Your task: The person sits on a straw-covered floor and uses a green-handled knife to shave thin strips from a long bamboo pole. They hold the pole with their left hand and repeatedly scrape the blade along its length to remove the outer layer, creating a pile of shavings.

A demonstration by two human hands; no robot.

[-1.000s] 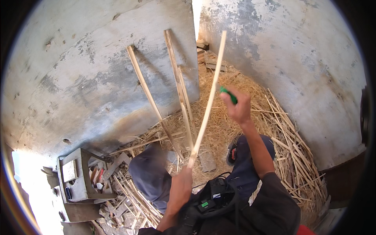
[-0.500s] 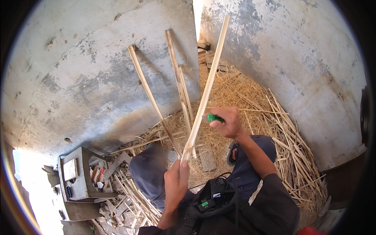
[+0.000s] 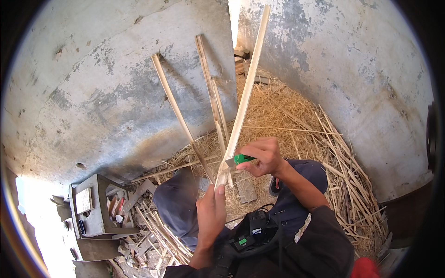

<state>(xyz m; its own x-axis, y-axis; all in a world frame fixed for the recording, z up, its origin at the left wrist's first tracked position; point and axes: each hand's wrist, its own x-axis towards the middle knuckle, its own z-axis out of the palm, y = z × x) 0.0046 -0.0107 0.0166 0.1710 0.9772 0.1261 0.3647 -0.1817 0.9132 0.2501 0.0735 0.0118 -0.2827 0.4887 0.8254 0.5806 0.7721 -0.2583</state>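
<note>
My left hand (image 3: 211, 211) grips the lower end of a long pale bamboo strip (image 3: 244, 92) that rises up and to the right toward the wall corner. My right hand (image 3: 262, 155) holds a green-handled knife (image 3: 241, 160) with its blade against the strip just above my left hand. My knees in dark blue trousers (image 3: 178, 206) are below the strip.
Two more bamboo strips (image 3: 174, 104) lean on the grey concrete wall (image 3: 92, 92). Straw-like shavings (image 3: 296, 120) cover the ground to the right. A grey box of tools (image 3: 92, 211) stands at the lower left among split offcuts. A black device hangs at my chest.
My right hand with the knife has come down along the strip from high up to just above my left hand. The strip's top has tilted further right.
</note>
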